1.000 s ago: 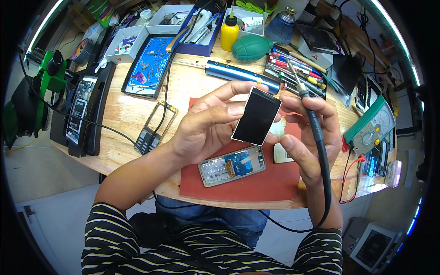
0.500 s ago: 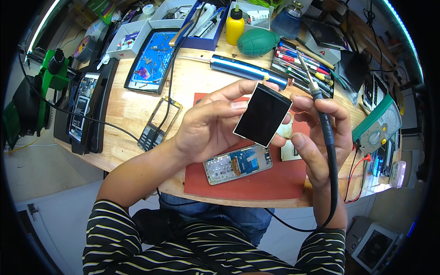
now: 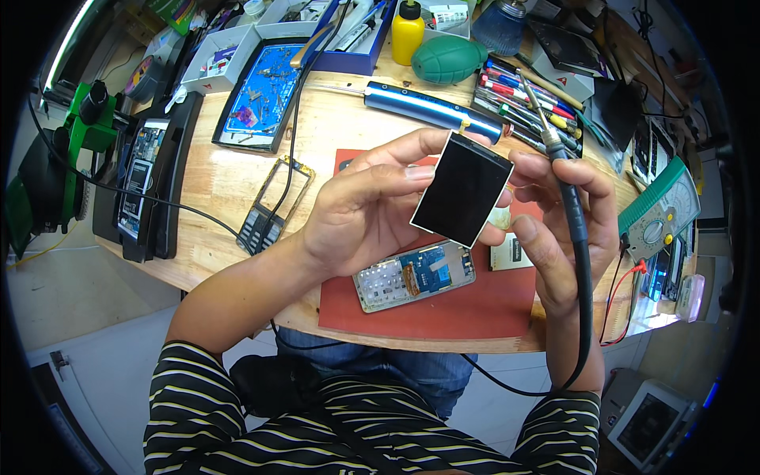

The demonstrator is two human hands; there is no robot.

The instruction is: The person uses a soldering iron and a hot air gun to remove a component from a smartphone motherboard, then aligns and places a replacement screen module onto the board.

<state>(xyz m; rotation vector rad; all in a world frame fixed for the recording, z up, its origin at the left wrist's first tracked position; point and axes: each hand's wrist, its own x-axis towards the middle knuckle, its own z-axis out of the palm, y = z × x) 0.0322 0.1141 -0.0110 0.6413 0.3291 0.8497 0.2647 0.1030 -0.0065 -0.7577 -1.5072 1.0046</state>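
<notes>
My left hand (image 3: 368, 198) grips a small phone display (image 3: 463, 190) by its left edge, with the dark glass facing up. Its fingers pass behind the panel and show past its far side. In my right hand (image 3: 566, 229) a soldering iron (image 3: 568, 186) is held, its tip pointing up and away and its cable running down along my forearm. The right thumb and fingertips are close to the display's right edge. Below both hands, an opened phone body (image 3: 412, 275) with a bare circuit board lies on the red mat (image 3: 427, 317). A phone battery (image 3: 511, 253) lies partly hidden behind my right hand.
An empty phone frame with keypad (image 3: 273, 206) lies left of the mat. Behind are a blue parts tray (image 3: 265, 91), a blue metal cylinder tool (image 3: 431, 111), a green air blower (image 3: 450, 62), a yellow bottle (image 3: 407, 33) and several pens (image 3: 530, 103). A multimeter (image 3: 663, 214) stands at right.
Both hands, with the display and the soldering iron, have shifted slightly to the right. The grips look the same.
</notes>
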